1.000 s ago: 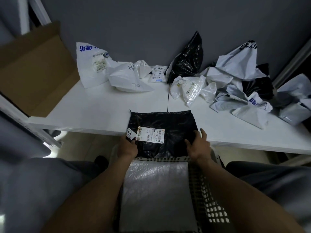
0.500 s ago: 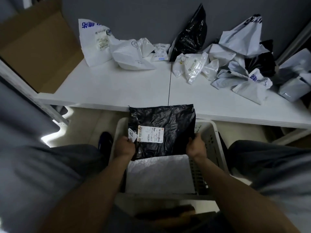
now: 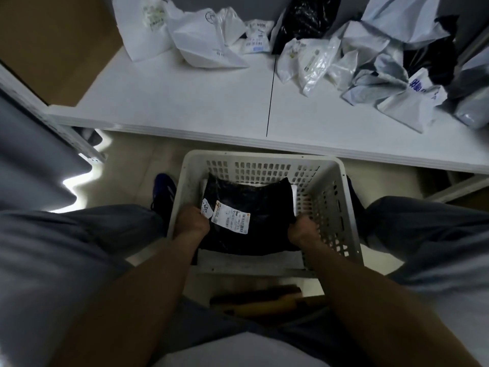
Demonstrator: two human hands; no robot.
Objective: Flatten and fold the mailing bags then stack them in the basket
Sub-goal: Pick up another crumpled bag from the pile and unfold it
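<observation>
A folded black mailing bag (image 3: pixel 254 200) with white shipping labels lies inside the white perforated basket (image 3: pixel 264 157) on the floor between my knees. It rests on a folded white bag, of which only the edges show. My left hand (image 3: pixel 191 221) grips the black bag's left edge beside the labels. My right hand (image 3: pixel 303 230) grips its right edge. Both hands are down inside the basket.
The white table (image 3: pixel 211 102) stands beyond the basket, with several crumpled white, grey and black mailing bags (image 3: pixel 370 62) piled along its back. A cardboard box (image 3: pixel 53 49) sits at the far left. A dark shoe (image 3: pixel 164 189) is left of the basket.
Both hands carried the black bag off the table edge and down into the basket, onto the white bag. The view tilted downward.
</observation>
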